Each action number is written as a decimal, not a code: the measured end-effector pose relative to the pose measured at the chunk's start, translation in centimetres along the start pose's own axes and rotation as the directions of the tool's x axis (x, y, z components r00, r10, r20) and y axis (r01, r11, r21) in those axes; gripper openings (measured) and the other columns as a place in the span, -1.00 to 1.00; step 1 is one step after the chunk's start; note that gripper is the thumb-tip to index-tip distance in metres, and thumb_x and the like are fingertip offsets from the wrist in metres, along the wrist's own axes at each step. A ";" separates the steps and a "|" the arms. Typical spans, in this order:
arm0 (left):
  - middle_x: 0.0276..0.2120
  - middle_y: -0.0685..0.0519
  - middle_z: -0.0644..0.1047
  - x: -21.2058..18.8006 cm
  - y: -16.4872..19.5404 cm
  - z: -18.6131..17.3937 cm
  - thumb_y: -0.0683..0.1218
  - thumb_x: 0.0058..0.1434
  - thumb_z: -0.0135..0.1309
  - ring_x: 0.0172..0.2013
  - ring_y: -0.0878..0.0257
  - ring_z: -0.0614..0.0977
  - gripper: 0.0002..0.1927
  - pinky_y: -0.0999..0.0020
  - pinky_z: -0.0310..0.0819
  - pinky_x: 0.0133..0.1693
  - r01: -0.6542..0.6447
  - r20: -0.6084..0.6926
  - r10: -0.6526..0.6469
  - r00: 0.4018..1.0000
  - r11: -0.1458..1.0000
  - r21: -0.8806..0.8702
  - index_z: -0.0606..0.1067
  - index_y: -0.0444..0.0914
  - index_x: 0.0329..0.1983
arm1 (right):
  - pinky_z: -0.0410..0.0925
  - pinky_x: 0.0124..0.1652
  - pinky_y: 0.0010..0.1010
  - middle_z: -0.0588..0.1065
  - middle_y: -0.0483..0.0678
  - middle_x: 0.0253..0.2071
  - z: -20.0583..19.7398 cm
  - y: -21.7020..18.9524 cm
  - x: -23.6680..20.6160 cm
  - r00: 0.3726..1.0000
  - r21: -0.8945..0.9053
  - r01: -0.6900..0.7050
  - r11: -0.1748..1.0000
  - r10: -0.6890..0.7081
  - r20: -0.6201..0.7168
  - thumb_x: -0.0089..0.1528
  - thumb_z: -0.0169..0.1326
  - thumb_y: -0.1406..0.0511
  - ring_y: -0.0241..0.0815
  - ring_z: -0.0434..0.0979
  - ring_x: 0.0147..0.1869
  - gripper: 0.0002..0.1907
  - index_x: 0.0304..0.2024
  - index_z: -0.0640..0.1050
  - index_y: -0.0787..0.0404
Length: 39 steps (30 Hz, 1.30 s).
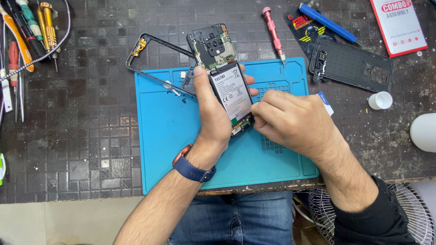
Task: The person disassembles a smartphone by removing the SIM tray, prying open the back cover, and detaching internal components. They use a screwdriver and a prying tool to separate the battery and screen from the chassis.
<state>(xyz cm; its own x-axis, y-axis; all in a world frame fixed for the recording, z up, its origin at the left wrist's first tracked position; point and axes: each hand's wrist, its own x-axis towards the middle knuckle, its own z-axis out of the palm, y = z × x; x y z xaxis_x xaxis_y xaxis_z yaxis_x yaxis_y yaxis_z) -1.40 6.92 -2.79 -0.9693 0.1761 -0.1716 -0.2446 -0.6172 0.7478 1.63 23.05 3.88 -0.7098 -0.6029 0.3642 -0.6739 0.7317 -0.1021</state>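
Tool row: screwdrivers with green, yellow and red handles (34, 25) lie at the desk's far left edge.
Frame: a black plastic phone frame (145, 54) rests partly on the blue rubber work mat (172, 149).
Left hand (211, 113): clamped around the opened black phone with exposed battery (225, 75), held tilted above the mat.
Right hand (290, 120): fingers pinched together at the phone's lower end, touching it.
Right side: a pink metal screwdriver (273, 32), a black phone back cover (352, 63) and a small white cap (380, 100) lie on the dark desk (81, 113).
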 end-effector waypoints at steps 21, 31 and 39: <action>-0.18 -0.21 0.61 -0.3 2.2 0.7 0.35 0.40 -0.64 -0.19 0.03 0.69 -0.16 0.08 0.70 -0.23 0.072 -0.023 -0.073 0.997 0.996 -0.049 0.46 -0.37 0.07 | 0.36 -0.47 -0.47 0.48 -0.19 -0.41 -1.7 1.7 -1.0 0.996 0.137 -0.075 0.988 0.081 -0.037 0.12 0.40 0.34 -0.32 0.53 -0.42 -0.80 -0.22 0.65 0.10; -0.19 -0.16 0.60 -0.3 1.6 0.6 0.37 0.40 -0.66 -0.19 0.04 0.69 -0.15 0.12 0.67 -0.18 0.050 -0.039 -0.050 0.998 0.999 -0.001 0.46 -0.36 0.07 | 0.39 -0.46 -0.42 0.48 -0.19 -0.42 -1.1 0.9 -0.6 1.000 0.031 0.018 0.999 -0.017 -0.013 0.12 0.39 0.28 -0.26 0.54 -0.40 -0.81 -0.23 0.66 0.10; -0.19 -0.14 0.59 0.0 0.6 0.2 0.43 0.38 -0.63 -0.20 0.06 0.67 -0.10 0.12 0.65 -0.17 0.043 -0.024 -0.043 0.999 0.999 0.002 0.46 -0.35 0.09 | 0.40 -0.41 -0.39 0.48 -0.19 -0.40 -0.9 0.3 -0.7 0.999 0.002 0.028 1.000 -0.028 0.023 0.09 0.36 0.26 -0.24 0.55 -0.34 -0.79 -0.26 0.62 0.11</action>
<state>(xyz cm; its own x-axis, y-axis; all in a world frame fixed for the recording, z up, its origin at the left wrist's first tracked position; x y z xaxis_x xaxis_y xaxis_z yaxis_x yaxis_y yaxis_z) -1.52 6.66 -2.21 -0.9583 0.1838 -0.2190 -0.2859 -0.6075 0.7411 2.13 23.96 4.45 -0.6954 -0.6303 0.3452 -0.6938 0.7140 -0.0941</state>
